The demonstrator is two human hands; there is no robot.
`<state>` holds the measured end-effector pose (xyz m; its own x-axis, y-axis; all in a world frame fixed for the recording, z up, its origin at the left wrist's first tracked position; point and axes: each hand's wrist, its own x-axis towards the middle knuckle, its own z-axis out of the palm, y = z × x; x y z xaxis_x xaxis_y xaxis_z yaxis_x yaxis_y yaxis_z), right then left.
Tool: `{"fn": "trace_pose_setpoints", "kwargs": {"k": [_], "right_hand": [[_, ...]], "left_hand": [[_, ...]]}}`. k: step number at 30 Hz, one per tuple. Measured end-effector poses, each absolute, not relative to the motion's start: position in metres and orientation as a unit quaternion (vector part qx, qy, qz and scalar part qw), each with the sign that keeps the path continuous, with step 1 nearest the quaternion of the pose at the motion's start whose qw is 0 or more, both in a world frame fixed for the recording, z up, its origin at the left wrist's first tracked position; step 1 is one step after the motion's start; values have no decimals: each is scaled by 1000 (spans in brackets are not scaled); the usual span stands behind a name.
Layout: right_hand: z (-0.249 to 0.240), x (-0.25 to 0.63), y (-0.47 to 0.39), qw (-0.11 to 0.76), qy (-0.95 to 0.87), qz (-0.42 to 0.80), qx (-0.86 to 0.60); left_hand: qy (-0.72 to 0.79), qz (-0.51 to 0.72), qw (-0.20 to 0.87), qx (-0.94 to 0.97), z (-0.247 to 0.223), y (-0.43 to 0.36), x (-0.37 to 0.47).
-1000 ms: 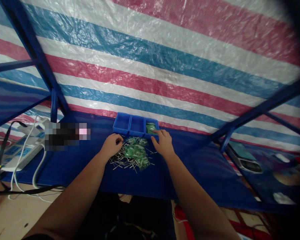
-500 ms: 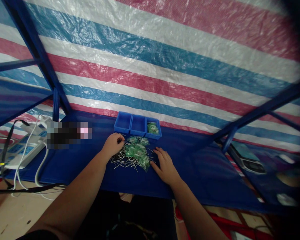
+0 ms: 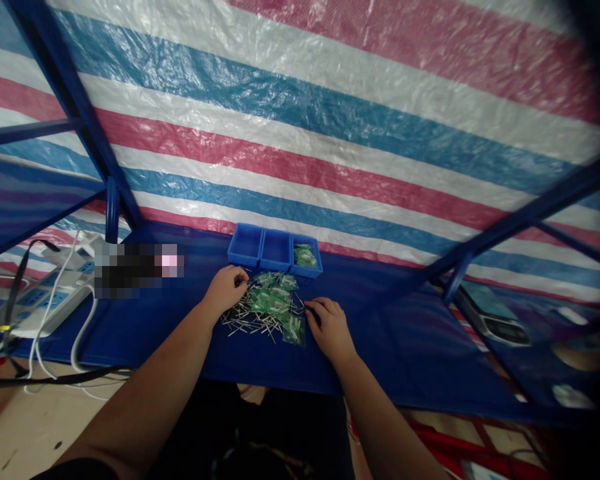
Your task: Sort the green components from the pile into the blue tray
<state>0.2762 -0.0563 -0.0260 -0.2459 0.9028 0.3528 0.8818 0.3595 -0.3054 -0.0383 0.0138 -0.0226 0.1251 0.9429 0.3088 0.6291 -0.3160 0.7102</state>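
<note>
Just below the frame's centre, green translucent plastic packets (image 3: 271, 300) lie over thin silvery metal rods (image 3: 240, 325). The left hand (image 3: 225, 288) curls inward at their left; the right hand (image 3: 330, 327), fingers bent, at their right. Whether either pinches anything, I cannot tell.

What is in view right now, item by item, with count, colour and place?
table: one, blue, under the work
bins: three, blue, in a row at the table's back
packets: many, overlapping, green, heaped mid-table; more in the right-hand bin
metal rods: many, uncountable, silvery, around the heap
striped sheet: one, red, white and blue, behind the table
frame bars: several, blue, both sides
power strip: one, white with blue sockets, left
cables: several, white and black, around the strip
pixelated patch: one, mostly dark, contents unreadable, left
scale-like device: one, greyish, right
left hand: one, bare, at the rods
right hand: one, bare, beside the packets
</note>
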Motion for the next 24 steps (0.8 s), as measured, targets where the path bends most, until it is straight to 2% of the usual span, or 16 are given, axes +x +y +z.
{"fn": "trace_pose_setpoints", "kwargs": {"k": [6,24], "right_hand": [[-26,275,-55,275,-784,38,-555],[-31,268,-39,280,-793,75,-535]], "left_hand": [[549,369,208,720,-22,14,-38],[545,377,212,718,-23,14,-38]]}}
